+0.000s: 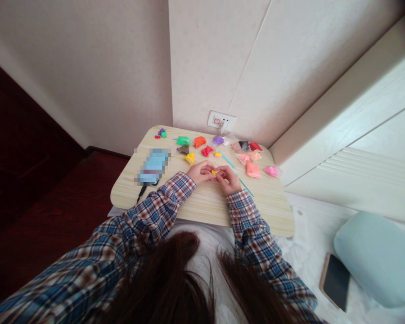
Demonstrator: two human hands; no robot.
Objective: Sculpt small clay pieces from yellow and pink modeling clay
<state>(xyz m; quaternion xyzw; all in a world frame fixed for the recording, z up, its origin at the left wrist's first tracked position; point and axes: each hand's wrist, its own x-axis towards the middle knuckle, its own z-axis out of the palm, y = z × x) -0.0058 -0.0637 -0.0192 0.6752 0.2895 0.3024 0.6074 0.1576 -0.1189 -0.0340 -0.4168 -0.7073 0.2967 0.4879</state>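
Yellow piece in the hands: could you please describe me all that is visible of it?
The yellow piece is small, bright and plain, and looks like soft modelling clay. It is above the table, between the fingertips of the left hand and the right hand. Fingers partly cover it, so its full shape and any parts cannot be told.

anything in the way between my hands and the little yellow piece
Nothing visible: the left hand and right hand both have their fingertips at the yellow piece. The thin teal stick lies beside the right hand, outside that gap.
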